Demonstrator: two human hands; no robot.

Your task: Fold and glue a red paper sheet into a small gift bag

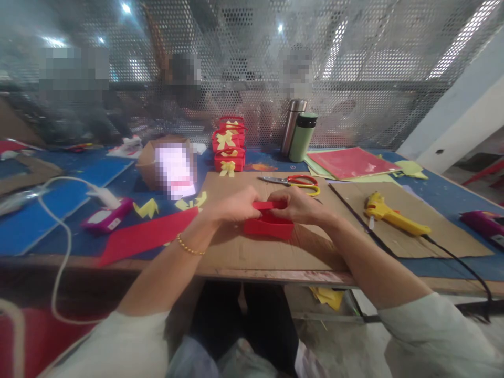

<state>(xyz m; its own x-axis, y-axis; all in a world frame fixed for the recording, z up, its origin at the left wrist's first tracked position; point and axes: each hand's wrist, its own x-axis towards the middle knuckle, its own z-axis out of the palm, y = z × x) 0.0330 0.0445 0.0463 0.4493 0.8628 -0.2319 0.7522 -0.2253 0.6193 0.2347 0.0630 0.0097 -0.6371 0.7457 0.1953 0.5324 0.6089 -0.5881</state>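
A small red paper box rests on the brown cardboard sheet in front of me, its open top facing up. My left hand pinches the box's far left side. On the far right side, my right hand grips it too, fingers closed around the edge. A red strip spans between both hands. Just beyond my hands lie scissors with red and yellow handles. To the left is a flat red paper strip, beside folded yellow paper pieces.
Finished-looking red boxes with yellow bows stand at the back, left of a green bottle and a steel flask. A yellow glue gun lies on cardboard at right. A lit phone leans at left near a purple box.
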